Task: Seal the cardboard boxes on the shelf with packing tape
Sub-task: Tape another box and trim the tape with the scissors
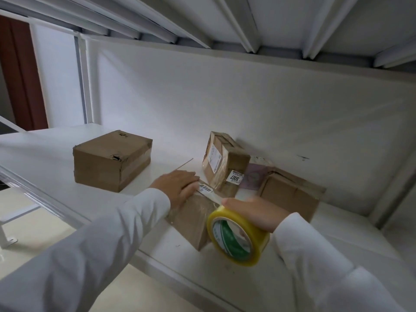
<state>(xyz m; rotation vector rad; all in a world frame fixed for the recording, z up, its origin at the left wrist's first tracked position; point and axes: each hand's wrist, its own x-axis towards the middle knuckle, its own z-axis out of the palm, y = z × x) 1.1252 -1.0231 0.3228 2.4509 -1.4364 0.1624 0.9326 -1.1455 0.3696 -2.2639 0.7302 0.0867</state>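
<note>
The right grip (252, 212) is curled around a yellow packing tape roll (236, 237); the left grip (177, 188) is laid flat on the near cardboard box (193, 221), at the white shelf's (56, 154) front edge, between two other boxes.

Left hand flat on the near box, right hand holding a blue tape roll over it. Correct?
Not quite: the tape roll is yellow, not blue, as the head view shows. The rest holds: the left hand lies flat on the near box, and the right hand holds the roll over it.
</note>
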